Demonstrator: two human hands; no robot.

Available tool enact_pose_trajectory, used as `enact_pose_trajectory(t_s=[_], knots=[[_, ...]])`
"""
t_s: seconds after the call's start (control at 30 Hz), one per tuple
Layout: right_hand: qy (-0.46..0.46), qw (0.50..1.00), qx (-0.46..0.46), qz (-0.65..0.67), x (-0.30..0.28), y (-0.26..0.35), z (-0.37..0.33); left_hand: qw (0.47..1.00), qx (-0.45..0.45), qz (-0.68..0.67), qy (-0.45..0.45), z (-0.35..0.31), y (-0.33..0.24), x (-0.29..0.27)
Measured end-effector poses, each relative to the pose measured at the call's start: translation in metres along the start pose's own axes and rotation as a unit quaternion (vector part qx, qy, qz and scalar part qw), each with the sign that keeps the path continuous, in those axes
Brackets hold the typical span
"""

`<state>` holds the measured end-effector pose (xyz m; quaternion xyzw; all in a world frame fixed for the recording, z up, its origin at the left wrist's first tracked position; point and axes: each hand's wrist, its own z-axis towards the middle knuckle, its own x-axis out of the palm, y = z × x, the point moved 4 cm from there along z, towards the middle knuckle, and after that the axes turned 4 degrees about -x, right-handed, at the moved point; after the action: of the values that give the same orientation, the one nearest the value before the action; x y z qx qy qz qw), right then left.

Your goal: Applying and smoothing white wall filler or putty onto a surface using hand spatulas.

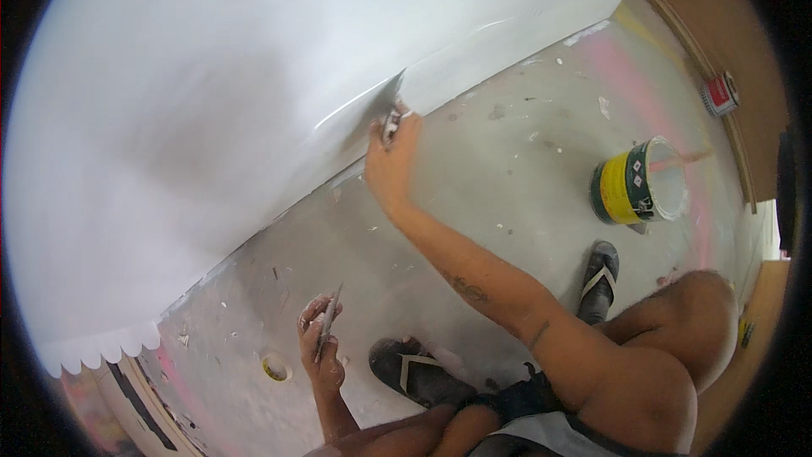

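Low on a large white panel [211, 118], my right hand [392, 165] grips a putty knife [392, 100]. The knife's thin blade leans against the panel's surface near its bottom edge, and whitish smears coat the handle and fingers. Shiny curved streaks run along the panel on both sides of the blade. My left hand [315, 338], lower and nearer to me, is closed around a second flat scraper [329, 322]. That scraper points upward, shows nearly edge-on and stays apart from the panel. White residue covers the left fingertips.
An open yellow and dark green bucket [619, 190] with a stick in it stands at the right. Farther back is a small red and white can [720, 95] by a wooden strip [702, 42]. A roll of tape [276, 366] lies on the stained floor [507, 161], near my sandalled feet.
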<state>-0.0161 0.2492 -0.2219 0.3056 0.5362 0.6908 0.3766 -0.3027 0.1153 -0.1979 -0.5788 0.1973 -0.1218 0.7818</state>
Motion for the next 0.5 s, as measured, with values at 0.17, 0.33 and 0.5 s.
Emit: enact_pose_trajectory(t_s=[0.17,0.33,0.5], knots=[[0.014,0.999,-0.031,0.009,0.062,0.012,-0.059,0.951,-0.127,-0.234,-0.160,-0.019,0.009,-0.033],[0.036,0.999,-0.006,0.010,0.098,0.025,-0.098,0.893,-0.153,-0.350,-0.236,-0.024,0.005,-0.049],[0.070,0.994,-0.080,-0.039,0.099,0.036,-0.118,0.866,-0.188,-0.387,-0.254,-0.017,0.014,-0.056]])
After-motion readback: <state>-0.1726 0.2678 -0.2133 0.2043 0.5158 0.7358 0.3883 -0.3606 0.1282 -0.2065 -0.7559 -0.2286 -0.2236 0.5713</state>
